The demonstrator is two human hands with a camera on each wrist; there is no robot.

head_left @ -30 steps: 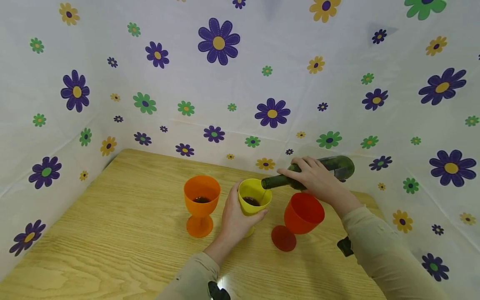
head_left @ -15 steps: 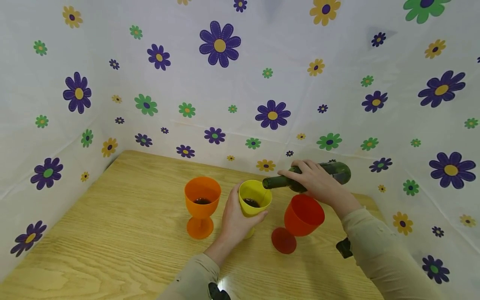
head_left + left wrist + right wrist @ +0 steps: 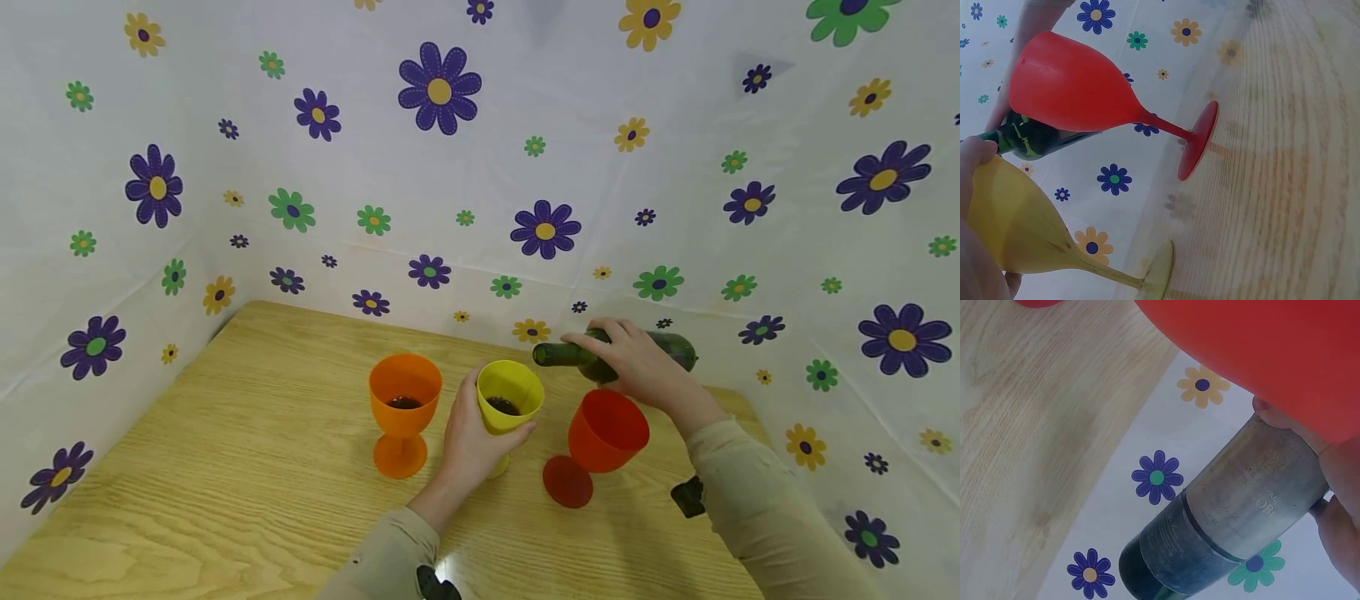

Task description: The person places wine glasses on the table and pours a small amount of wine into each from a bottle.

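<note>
My left hand (image 3: 476, 429) grips the bowl of a yellow goblet (image 3: 517, 385), which stands on the table with dark liquid inside. In the right hand (image 3: 637, 367) is a green wine bottle (image 3: 562, 354), held nearly level by its shoulder, its mouth just past the yellow rim on the right. No stream shows at the mouth. A red goblet (image 3: 607, 433) stands below the right hand; in the right wrist view its bowl (image 3: 1285, 350) hides part of the fingers. The bottle's label (image 3: 1254, 481) shows there. In the left wrist view the yellow goblet (image 3: 1016, 219) stands upright on its foot.
An orange goblet (image 3: 405, 392) holding dark liquid stands left of the left hand. The wooden table (image 3: 225, 467) meets a white flowered cloth (image 3: 337, 167) at its back and sides, close behind the bottle.
The thin stream from the bottle's mouth has stopped. The bottle has levelled, its base sinking, and its mouth has drawn right and up off the yellow goblet. The left hand stays put.
</note>
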